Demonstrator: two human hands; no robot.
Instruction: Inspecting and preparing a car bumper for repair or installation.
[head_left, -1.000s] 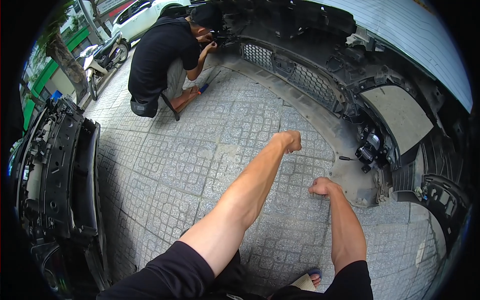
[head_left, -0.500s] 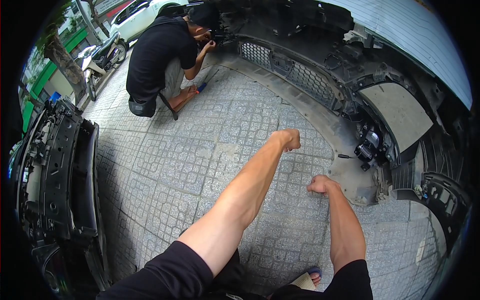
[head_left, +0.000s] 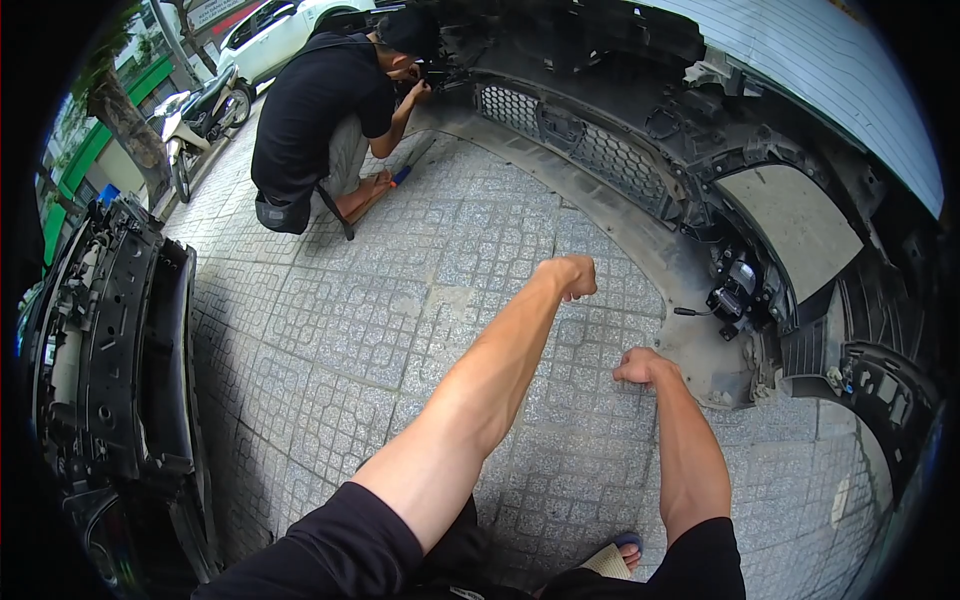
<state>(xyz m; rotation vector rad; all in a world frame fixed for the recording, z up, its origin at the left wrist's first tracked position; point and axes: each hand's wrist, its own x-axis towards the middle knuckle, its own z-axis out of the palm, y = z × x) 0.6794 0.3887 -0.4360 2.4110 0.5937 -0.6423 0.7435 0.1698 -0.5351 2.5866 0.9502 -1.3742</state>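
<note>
My left hand is curled into a fist at the end of my outstretched arm, over the paving. Nearer and further right, my right hand is closed too, with nothing seen sticking out of it. No tool shows in either hand. The large black car bumper, its inner side showing, curves round beyond my hands from the far middle to the right. My right hand is nearest its lower edge. A dark lamp-like unit with a short cable sits inside the bumper. Honeycomb mesh grilles run along it.
A person in black squats at the far left end of the bumper, both hands at it. A blue-and-orange-handled tool lies by that person's feet. Another black car part stands at my left. A motorbike and white car are behind.
My left hand has shifted very slightly left. My right hand and the squatting person stay almost the same.
</note>
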